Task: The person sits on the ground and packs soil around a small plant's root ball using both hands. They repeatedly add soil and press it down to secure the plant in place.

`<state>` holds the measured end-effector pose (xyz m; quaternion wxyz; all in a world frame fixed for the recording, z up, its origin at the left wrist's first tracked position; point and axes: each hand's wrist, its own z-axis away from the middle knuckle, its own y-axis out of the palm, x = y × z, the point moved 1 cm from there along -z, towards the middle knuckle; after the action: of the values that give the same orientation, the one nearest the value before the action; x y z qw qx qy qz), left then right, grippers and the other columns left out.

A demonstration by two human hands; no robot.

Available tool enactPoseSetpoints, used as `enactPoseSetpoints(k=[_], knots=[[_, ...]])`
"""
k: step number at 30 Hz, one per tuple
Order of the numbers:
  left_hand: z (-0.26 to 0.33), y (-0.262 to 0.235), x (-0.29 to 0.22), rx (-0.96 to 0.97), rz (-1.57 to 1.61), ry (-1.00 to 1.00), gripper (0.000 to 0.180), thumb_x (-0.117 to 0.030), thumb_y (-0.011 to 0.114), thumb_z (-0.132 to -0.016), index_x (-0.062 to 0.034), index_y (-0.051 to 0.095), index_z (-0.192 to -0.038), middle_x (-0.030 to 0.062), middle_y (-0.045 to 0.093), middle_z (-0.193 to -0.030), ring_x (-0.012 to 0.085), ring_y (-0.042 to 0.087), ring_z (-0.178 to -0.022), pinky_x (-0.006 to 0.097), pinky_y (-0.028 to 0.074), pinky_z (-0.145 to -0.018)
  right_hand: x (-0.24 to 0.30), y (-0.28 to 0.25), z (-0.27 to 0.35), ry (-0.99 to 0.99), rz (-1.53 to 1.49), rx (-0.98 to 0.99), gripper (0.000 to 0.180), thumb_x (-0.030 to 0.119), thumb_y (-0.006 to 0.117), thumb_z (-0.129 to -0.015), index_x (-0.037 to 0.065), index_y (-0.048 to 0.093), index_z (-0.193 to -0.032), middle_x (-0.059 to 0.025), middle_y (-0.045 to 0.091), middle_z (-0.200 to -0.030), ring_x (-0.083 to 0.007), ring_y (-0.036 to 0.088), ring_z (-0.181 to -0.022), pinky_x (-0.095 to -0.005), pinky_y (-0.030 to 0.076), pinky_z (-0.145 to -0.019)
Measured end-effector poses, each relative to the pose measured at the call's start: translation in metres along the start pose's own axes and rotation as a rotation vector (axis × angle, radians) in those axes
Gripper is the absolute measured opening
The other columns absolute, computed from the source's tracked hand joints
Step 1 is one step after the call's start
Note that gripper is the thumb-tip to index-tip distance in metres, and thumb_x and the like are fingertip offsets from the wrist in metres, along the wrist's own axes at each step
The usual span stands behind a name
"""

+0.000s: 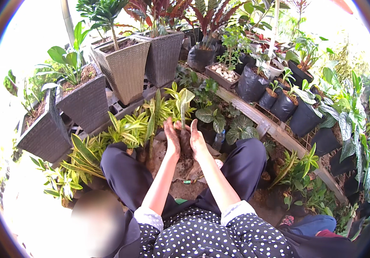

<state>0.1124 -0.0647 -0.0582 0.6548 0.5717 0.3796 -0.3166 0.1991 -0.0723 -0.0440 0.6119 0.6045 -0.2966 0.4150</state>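
Observation:
Between my hands stands a snake plant cutting (184, 107) with pale green upright leaves, its base in dark soil (186, 148). My left hand (172, 137) is on the left side of it, fingers straight and pointing away from me. My right hand (197, 139) faces it from the right, fingers also stretched out. Both hands have dirt on them. Whether the palms touch the base or only flank it, I cannot tell. Under the hands lies a soil-covered light sheet or sack (159, 148) between my knees.
Tall grey tapered planters (124, 71) line the far left. Black plant bags (252, 84) stand on a rack behind a wooden rail (275, 129) at the right. Yellow-green plants (122, 129) crowd my left knee. A person's blurred head is at lower left; another's blue-clad leg (314, 225) is at lower right.

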Motion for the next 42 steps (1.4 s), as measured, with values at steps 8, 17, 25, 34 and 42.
enactPoseSetpoints(k=[8,17,25,34,42], knots=[[0.039,0.018,-0.031,0.197,0.096,-0.312,0.094,-0.073,0.017,-0.084,0.0055,0.049,-0.124,0.0142,0.055,-0.123,0.0234,0.051,-0.114,0.031,0.032,-0.103,-0.016,-0.018,-0.004,-0.45,0.363,-0.179,0.065,0.04,0.032,-0.098,-0.01,0.016,-0.137,-0.0074,0.058,-0.079,-0.0103,0.053,-0.069,-0.0254,0.039,-0.086],[0.031,0.018,-0.023,0.048,0.157,-0.405,0.085,-0.069,0.022,-0.086,0.0006,0.049,-0.125,0.0103,0.055,-0.122,0.0207,0.051,-0.113,0.031,0.033,-0.101,-0.042,-0.032,-0.023,-0.235,0.307,-0.111,0.07,0.045,0.039,-0.095,-0.003,0.017,-0.14,-0.0107,0.052,-0.106,-0.0127,0.048,-0.095,-0.0259,0.032,-0.092],[0.008,-0.004,0.013,0.167,0.261,-0.411,0.06,-0.048,0.025,-0.096,0.0025,0.045,-0.123,0.0184,0.054,-0.12,0.0261,0.054,-0.109,0.035,0.04,-0.096,-0.018,-0.017,-0.005,-0.291,0.164,-0.258,0.05,0.032,0.04,-0.098,-0.005,0.032,-0.131,-0.011,0.061,-0.087,-0.011,0.053,-0.07,-0.0214,0.041,-0.068],[-0.009,-0.022,0.034,0.277,0.12,-0.314,0.035,-0.027,0.044,-0.094,-0.0018,0.055,-0.116,0.0092,0.058,-0.116,0.0173,0.055,-0.105,0.032,0.042,-0.092,-0.055,-0.024,0.008,-0.63,0.766,-0.222,0.04,0.029,0.035,-0.097,0.008,0.043,-0.131,-0.0143,0.019,-0.148,-0.0318,0.013,-0.138,-0.0454,0.013,-0.11],[-0.012,-0.021,0.038,0.257,0.154,-0.201,0.037,-0.014,0.054,-0.089,0.0026,0.051,-0.122,0.0106,0.054,-0.125,0.0171,0.05,-0.115,0.03,0.038,-0.098,-0.044,0.004,0.01,-0.275,-0.024,-0.308,0.064,0.048,0.036,-0.095,0.012,0.016,-0.144,-0.0084,0.019,-0.147,-0.0212,0.024,-0.132,-0.0375,0.021,-0.107]])
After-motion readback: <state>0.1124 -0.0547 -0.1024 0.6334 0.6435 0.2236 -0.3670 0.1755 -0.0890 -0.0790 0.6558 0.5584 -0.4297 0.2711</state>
